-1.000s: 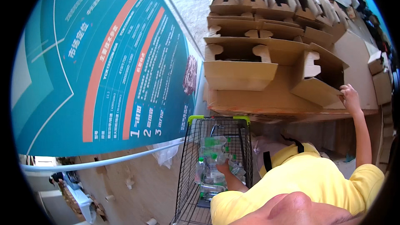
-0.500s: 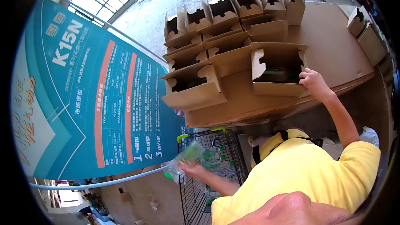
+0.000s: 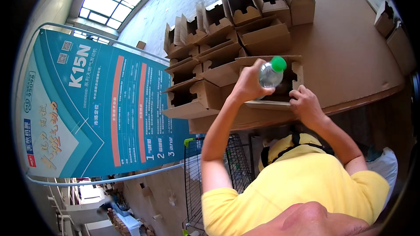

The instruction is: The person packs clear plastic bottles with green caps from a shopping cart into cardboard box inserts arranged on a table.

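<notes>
My left hand (image 3: 253, 81) is wrapped round a clear plastic bottle with a green cap (image 3: 271, 72), held tilted over the nearest cardboard box (image 3: 272, 104). That box stands with its flaps up at the near edge of the work surface. The fingers of my right hand (image 3: 303, 100) are closed on its near right edge. My left hand hides part of the box's left side, and its inside is dark.
Rows of upright cardboard boxes (image 3: 209, 93) with raised flaps stand left and behind. Two more boxes (image 3: 385, 19) sit at the far right. Below the table's edge is a black wire cart (image 3: 192, 179). A large teal banner (image 3: 109, 113) leans at left.
My left hand has come up from the wire cart with the bottle and is now over the near box. My right hand still holds the box's edge.
</notes>
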The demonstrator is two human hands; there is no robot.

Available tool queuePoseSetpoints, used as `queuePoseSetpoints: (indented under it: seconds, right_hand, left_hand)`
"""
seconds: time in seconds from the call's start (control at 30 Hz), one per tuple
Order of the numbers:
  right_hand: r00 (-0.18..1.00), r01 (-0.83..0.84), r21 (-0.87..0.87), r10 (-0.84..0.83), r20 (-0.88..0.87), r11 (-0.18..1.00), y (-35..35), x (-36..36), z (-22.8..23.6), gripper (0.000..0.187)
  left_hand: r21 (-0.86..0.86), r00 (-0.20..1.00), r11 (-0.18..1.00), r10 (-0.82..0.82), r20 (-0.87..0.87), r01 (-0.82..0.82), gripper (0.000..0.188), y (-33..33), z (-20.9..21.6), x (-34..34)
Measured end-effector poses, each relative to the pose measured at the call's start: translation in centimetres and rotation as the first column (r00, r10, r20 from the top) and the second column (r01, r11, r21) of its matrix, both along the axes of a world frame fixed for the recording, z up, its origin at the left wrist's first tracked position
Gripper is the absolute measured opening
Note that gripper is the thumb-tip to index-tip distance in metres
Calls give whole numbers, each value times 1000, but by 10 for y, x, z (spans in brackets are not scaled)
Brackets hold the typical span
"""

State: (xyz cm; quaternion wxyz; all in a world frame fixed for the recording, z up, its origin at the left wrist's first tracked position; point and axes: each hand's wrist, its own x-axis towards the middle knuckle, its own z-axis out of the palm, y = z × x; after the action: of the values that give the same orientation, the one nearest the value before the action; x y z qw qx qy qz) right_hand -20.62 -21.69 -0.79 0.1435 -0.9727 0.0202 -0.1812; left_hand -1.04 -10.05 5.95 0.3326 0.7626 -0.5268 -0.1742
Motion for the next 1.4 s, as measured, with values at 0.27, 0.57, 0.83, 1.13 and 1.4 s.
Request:
queuePoseSetpoints:
  seconds: [0.27, 0.57, 0.83, 1.13, 1.4]
  right_hand:
    - [999, -22, 13, 23, -45, 1000, 5, -7, -6, 9]
    - [996, -80, 8, 80, 41, 997, -5, -8, -4, 6]
    - [986, -159, 0, 159, 51, 987, -9, -12, -8, 6]
    - [965, -261, 11, 261, -5, 965, -8, -12, -11, 10]
    - [946, -197, 188, 136, 294, 962, -15, -15, -6, 17]
  left_hand:
    - [547, 876, 692, -438, -201, 471, 82, -43, -47, 39]
    - [758, 759, 330, -569, -316, 563, 89, -52, -110, 50]
    - [780, 688, 383, -720, -84, 496, 74, -57, -173, 16]
    - [590, 909, 790, -355, 217, 168, 22, -40, -190, -11]
    - [-38, 995, 999, 4, -102, -8, 34, 29, 0, -13]
